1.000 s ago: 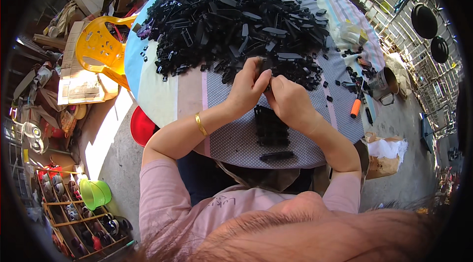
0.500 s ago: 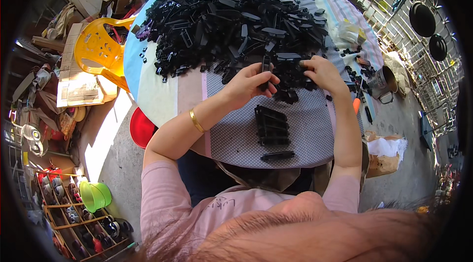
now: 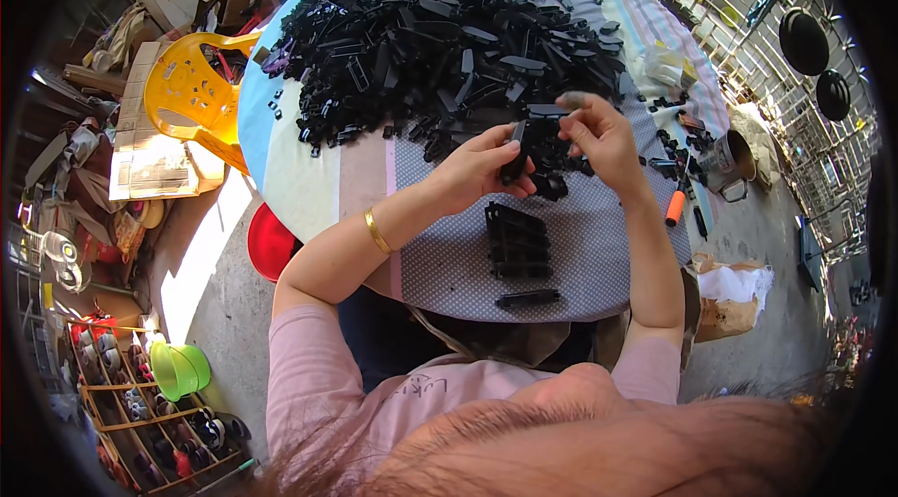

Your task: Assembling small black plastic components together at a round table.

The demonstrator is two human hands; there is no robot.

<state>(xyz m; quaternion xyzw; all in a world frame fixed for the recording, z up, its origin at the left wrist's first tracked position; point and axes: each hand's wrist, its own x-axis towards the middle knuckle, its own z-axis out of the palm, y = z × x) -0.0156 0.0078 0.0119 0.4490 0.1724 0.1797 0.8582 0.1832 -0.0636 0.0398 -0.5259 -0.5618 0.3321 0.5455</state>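
Observation:
My left hand (image 3: 475,170) is closed around a long, narrow black plastic piece (image 3: 515,153), which it holds tilted up over the near edge of a big heap of black plastic parts (image 3: 412,39). To its right, my right hand (image 3: 606,144) is raised with thumb and fingers bent together. Something greyish covers one of its fingertips, and whatever it may be pinching is too small to make out. Nearer to me, several long black pieces (image 3: 518,244) lie side by side on the dotted tablecloth (image 3: 440,254). One more black piece (image 3: 528,298) rests by the table's near edge.
On the table's right are small black bits, an orange cylinder (image 3: 674,208), a metal mug (image 3: 726,163) and a clear bag (image 3: 666,65). A yellow chair (image 3: 192,90) and a red stool (image 3: 268,243) stand at the left. A paper bag (image 3: 734,299) sits at the right.
My right hand has lifted off the heap's near edge, its fingers now bent higher up. The left hand still holds its black piece, now tilted slightly more. The orange cylinder shows more fully.

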